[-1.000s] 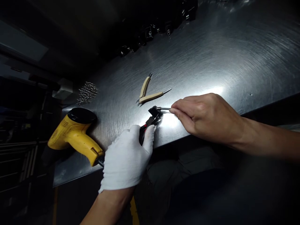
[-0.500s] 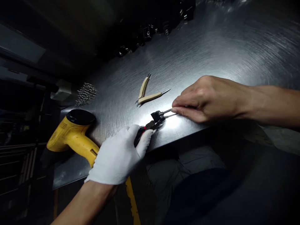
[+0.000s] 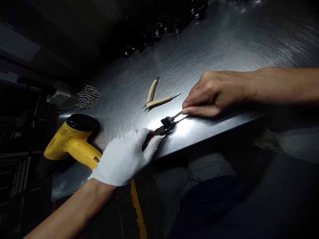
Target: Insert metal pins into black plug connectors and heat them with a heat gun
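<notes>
from the head camera, the left hand (image 3: 124, 157), in a white cloth glove, comes in from the lower left and sits at the front edge of the steel counter (image 3: 224, 43). its fingers wrap closed around the red and black grips of a small pair of pliers (image 3: 152, 135). the pliers' tip reaches a small black block (image 3: 165, 123), which is held just above the brightly lit steel, and a thin metal pin (image 3: 176, 115) sticks out of the block toward the right.

the bare right hand (image 3: 214, 94) comes in from the right, with its thumb and fingers pinched together on the far end of the pin. the two hands are near each other, with only the block and the pin between them.

beyond the hands, two cream-handled tools (image 3: 152, 91) lie on the counter in a v shape. to the left, a yellow heat gun (image 3: 72, 139) with a black end lies just beside the glove. a cluster of metal pins (image 3: 87, 97) sits past it, and a row of small black parts (image 3: 154, 33) runs along the far side. below the counter edge there is grey fabric (image 3: 194, 179) and a yellow floor stripe (image 3: 136, 207).
</notes>
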Tool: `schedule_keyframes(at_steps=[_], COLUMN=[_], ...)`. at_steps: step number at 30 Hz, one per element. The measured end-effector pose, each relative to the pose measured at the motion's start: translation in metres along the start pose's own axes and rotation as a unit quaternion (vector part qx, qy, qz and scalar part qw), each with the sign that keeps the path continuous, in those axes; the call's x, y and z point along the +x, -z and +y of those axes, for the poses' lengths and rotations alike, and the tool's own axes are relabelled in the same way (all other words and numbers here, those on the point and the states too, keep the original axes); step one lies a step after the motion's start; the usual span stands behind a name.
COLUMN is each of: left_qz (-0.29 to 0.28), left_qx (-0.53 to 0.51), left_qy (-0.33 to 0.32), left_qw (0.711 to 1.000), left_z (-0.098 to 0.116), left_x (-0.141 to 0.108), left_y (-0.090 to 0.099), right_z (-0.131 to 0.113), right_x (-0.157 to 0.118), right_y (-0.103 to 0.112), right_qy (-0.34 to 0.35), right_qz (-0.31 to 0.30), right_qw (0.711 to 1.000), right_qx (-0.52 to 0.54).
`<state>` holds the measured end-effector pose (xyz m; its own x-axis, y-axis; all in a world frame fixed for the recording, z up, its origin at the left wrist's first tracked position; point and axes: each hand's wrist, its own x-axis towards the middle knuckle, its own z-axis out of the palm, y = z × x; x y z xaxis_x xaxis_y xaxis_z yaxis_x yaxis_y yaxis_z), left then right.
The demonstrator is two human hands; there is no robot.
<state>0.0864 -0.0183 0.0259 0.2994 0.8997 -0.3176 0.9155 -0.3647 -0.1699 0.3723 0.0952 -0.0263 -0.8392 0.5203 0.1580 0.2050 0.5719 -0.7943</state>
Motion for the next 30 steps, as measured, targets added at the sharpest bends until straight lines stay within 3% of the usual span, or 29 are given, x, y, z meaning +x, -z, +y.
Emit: schedule_keyframes(at_steps=[3, 7, 13, 18, 27, 30], left_qz=[0.001, -0.004, -0.006, -0.006, -0.013, -0.024], left_qx=[0.014, 0.020, 0.022, 0.026, 0.057, 0.034], left_qy=[-0.015, -0.022, -0.031, -0.035, -0.053, -0.043], left_qw=[1.000, 1.000, 0.999, 0.999, 0.997, 0.998], left_z=[-0.003, -0.005, -0.007, -0.008, -0.013, -0.013], left_x=[0.003, 0.004, 0.004, 0.004, 0.005, 0.005], left_y=[-0.001, 0.000, 0.000, -0.001, -0.001, 0.000], right_z=[0.002, 0.004, 0.008, 0.018, 0.018, 0.016], right_x=[0.002, 0.006, 0.011, 0.017, 0.026, 0.025], right_y=[0.003, 0.005, 0.010, 0.014, 0.021, 0.021], right_qy=[0.049, 0.050, -0.008, 0.004, -0.089, -0.021], right_qz=[-0.049, -0.050, -0.091, -0.131, -0.182, -0.171], right_qw=[0.995, 0.996, 0.996, 0.991, 0.978, 0.985], right_qx=[-0.071, -0.047, -0.013, 0.000, 0.055, 0.002])
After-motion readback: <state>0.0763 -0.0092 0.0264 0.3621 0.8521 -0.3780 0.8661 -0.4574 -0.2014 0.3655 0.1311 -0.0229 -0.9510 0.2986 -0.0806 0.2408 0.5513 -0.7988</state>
